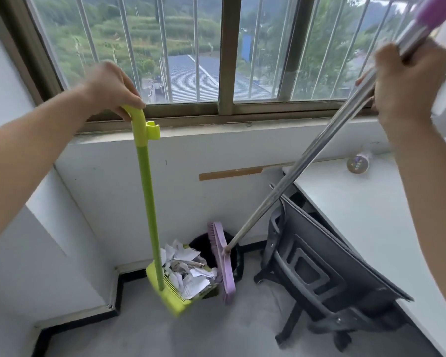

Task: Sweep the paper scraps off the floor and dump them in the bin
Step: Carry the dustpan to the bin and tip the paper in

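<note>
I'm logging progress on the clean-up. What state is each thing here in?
Dustpan: lifted, tilted, full of paper scraps.
Broom: head raised beside the dustpan.
Bin: dark, behind the dustpan, contents hidden.
Left hand: grip shut on dustpan handle.
Right hand: grip shut on broom pole.
Chair: pushed under the desk.

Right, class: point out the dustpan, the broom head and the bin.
dustpan (177, 301), head view, on its comb-toothed green rim.
broom head (223, 264), head view, on its purple back.
bin (204, 244), head view, on its dark inside behind the scraps.
</note>
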{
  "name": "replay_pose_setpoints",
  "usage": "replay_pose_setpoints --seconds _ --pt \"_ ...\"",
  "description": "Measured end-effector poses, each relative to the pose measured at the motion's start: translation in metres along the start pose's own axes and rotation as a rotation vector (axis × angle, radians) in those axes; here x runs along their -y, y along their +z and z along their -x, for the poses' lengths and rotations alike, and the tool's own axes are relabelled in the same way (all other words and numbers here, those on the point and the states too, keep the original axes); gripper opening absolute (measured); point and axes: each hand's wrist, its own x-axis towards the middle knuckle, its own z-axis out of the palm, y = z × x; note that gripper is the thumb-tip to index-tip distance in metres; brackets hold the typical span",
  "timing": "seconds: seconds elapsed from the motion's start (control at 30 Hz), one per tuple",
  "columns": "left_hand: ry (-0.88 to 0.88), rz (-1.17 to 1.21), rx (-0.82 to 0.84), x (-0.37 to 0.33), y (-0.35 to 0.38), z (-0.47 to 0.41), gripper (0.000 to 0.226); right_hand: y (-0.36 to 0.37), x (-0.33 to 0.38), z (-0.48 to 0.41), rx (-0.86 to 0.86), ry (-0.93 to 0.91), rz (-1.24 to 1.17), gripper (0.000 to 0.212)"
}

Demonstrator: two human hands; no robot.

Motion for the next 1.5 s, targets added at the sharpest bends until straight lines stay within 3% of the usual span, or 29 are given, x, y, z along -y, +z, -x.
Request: replay_pose_setpoints --seconds 0.37,0.93,1.2,1.5 --pt "0.106 0.003 0.171 0.012 0.059 -0.037 0.010 0.009 -0.020 0.042 -0.083 -0.008 0.121 0.034" --pt "0.248 -0.128 0.177 0.006 0.093 -0.055 0.009 0.000 -0.010 0.041 -0.060 -0.061 0.193 0.033" --pt "0.347 -0.221 0.238 0.001 0.091 -0.055 0.006 -0.002 -0.001 0.056 0.075 -0.034 0.190 0.036" --pt "0.397 -0.219 0.238 0.000 0.097 -0.059 0.005 -0.011 -0.026 0.098 0.189 0.135 0.249 0.035"
